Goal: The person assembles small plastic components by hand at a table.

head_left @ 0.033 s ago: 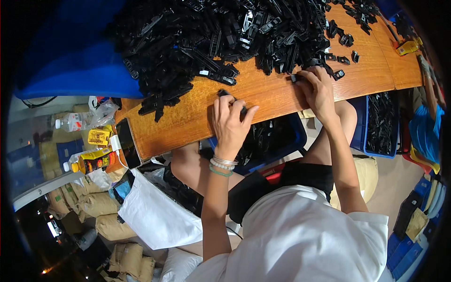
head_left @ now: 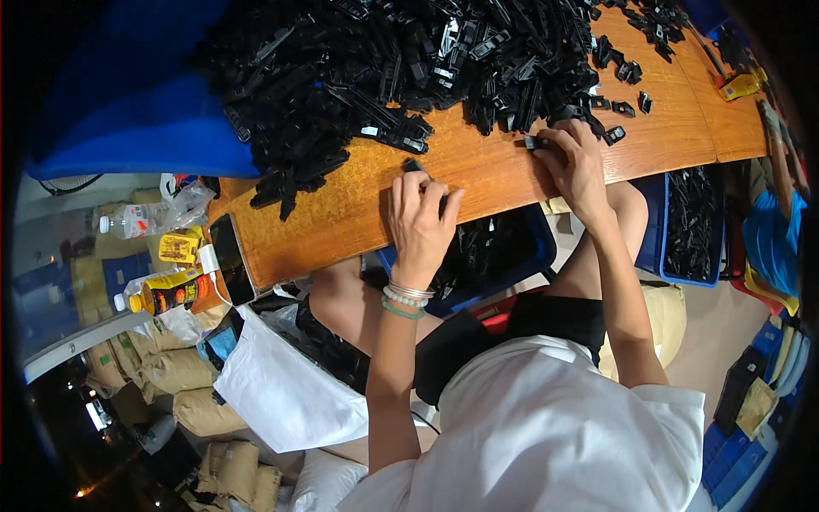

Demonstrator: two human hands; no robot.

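My left hand (head_left: 420,220), with bracelets on its wrist, is closed round a slim black plastic part (head_left: 413,165) near the table's front edge. One end of that part sticks out beyond the fingers; the palm hides most of it. Further right, my right hand (head_left: 577,164) pinches a small black plastic piece (head_left: 537,143) just above the wood, its fingers covering one side. Beyond both hands a large heap of black plastic parts (head_left: 384,77) spreads over the wooden table (head_left: 341,224). Several small loose black pieces (head_left: 624,108) lie beside the right hand.
A blue bin (head_left: 145,128) stands at the far left. Below the table edge are two blue crates (head_left: 546,247) (head_left: 693,280) of black parts. Bottles (head_left: 175,292) and a yellow packet (head_left: 179,247) sit at the left. Someone's arm (head_left: 775,136) shows at the far right.
My left hand has turned slightly, and the black part in it has shifted a little, less of it showing. The right hand has barely moved; its piece tilts slightly.
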